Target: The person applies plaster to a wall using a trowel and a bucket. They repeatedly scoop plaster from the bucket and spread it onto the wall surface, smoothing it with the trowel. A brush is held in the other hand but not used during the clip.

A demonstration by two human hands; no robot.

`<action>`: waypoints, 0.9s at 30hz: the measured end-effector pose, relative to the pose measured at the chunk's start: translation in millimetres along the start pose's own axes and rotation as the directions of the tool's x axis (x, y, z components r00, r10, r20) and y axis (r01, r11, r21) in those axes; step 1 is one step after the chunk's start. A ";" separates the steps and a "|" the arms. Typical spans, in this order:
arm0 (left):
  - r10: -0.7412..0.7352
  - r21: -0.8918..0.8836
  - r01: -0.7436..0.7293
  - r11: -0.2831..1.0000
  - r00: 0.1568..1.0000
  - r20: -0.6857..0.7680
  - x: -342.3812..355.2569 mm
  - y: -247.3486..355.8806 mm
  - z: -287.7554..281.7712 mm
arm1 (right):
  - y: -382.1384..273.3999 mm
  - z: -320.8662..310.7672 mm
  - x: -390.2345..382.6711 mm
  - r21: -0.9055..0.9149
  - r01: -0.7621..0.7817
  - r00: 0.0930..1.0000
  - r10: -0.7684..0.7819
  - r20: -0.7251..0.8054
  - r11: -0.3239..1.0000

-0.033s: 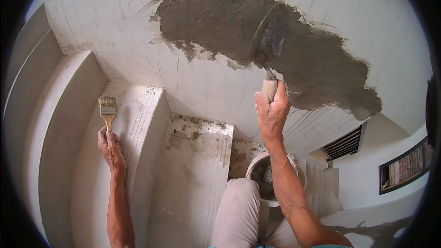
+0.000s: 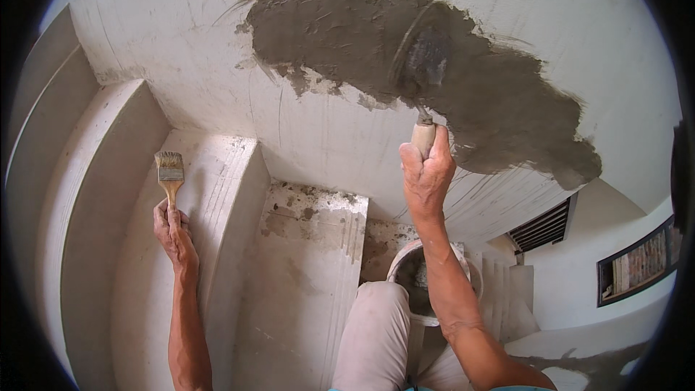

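Reaches to the wall (image 2: 318,134) with right hand (image 2: 428,177), clamped on a pale-handled trowel (image 2: 428,60), dark-bladed, against grey mortar (image 2: 318,32); holds left hand (image 2: 174,235) aside, closed round a tan-handled brush (image 2: 171,171), upright, over a step (image 2: 210,174).

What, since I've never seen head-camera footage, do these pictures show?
There's no machine: these are a person's bare hands, seen by a camera worn on the head, looking down. Its fisheye lens bends straight edges. The right hand grips a trowel at a gray, mortar-like patch on the pale wall. The left hand holds a brush, bristles toward the picture's top. Pale steps lie below, and a bucket of gray material shows beside the knee, partly hidden by the right forearm.
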State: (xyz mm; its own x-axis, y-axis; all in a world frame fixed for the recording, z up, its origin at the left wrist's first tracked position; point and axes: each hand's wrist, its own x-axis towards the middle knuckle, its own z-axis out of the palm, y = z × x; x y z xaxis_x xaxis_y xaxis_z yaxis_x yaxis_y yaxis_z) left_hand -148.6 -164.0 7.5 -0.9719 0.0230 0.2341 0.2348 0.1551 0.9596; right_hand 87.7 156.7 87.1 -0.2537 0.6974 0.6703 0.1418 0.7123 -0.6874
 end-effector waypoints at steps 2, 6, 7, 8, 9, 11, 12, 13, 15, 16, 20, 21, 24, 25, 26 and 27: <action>0.015 0.005 -0.015 1.000 1.000 -0.004 2.0 -3.4 0.5 | -5.2 7.0 0.8 -0.069 0.039 0.999 -0.038 0.016 0.997; 0.008 0.005 -0.008 1.000 1.000 0.010 -0.1 0.2 0.1 | -6.3 19.9 -0.3 -0.188 0.061 0.998 -0.058 0.023 0.980; 0.006 0.001 -0.006 1.000 1.000 0.007 -0.5 -0.2 1.0 | -7.1 21.2 0.0 -0.212 0.062 0.998 -0.058 0.025 0.975; 0.003 -0.001 -0.003 1.000 1.000 0.003 -0.4 -0.7 0.7 | -9.1 22.8 -0.1 -0.235 0.062 0.998 -0.057 0.029 0.970; 0.001 -0.003 -0.001 1.000 1.000 0.000 -0.3 -1.3 0.2 | -10.7 24.6 -0.5 -0.258 0.062 0.998 -0.055 0.032 0.964; 0.024 0.021 -0.024 0.999 1.000 0.001 1.3 -5.0 -0.3 | -13.3 29.0 -1.7 -0.333 0.074 0.997 -0.065 0.039 0.940; 0.036 0.031 -0.036 0.999 0.999 0.002 1.7 -5.2 0.3 | -15.2 30.8 -2.2 -0.371 0.080 0.997 -0.070 0.042 0.925; 0.025 0.037 -0.025 0.999 1.000 0.004 1.4 -3.7 1.0 | -19.5 32.1 -3.3 -0.373 0.069 0.996 -0.042 0.079 0.925; 0.001 0.045 -0.002 0.999 1.000 0.008 -2.0 4.1 3.4 | -29.0 31.9 -7.3 -0.379 0.048 0.988 0.011 0.151 0.924; 0.009 0.048 -0.010 0.999 1.000 0.014 -2.1 1.8 3.5 | -29.7 31.0 -10.3 -0.364 0.062 0.981 0.011 0.195 0.929; 0.041 0.039 -0.042 0.998 0.999 0.026 2.0 -5.1 -0.7 | -33.4 23.4 -16.7 -0.264 0.059 0.975 0.002 0.223 0.963; 0.042 0.031 -0.043 0.999 0.999 0.028 1.8 -5.4 -1.0 | -31.9 19.4 -15.1 -0.246 0.072 0.984 -0.028 0.177 0.966; 0.083 0.036 -0.084 0.996 0.996 0.023 -2.0 2.0 2.1 | -30.3 13.7 -3.4 -0.252 0.071 0.995 -0.049 0.092 0.965; 0.066 0.043 -0.067 0.997 0.998 0.022 -2.4 0.4 1.9 | -31.3 13.9 0.2 -0.256 0.061 0.996 -0.043 0.077 0.965; 0.053 0.050 -0.054 0.997 0.998 0.020 -1.6 -0.1 1.4 | -33.2 14.1 3.5 -0.257 0.052 0.997 -0.038 0.060 0.965; 0.039 0.057 -0.040 0.998 0.999 0.018 -1.2 -0.5 0.8 | -36.0 15.1 5.1 -0.269 0.070 0.997 -0.055 0.061 0.961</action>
State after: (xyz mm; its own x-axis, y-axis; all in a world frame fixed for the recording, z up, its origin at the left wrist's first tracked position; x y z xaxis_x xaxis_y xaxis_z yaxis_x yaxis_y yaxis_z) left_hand -147.5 -163.3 6.6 -0.9621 0.0463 0.2687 0.2723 0.2101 0.9390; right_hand 66.8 133.4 111.1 -0.3194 0.6509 0.6887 0.3763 0.7542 -0.5382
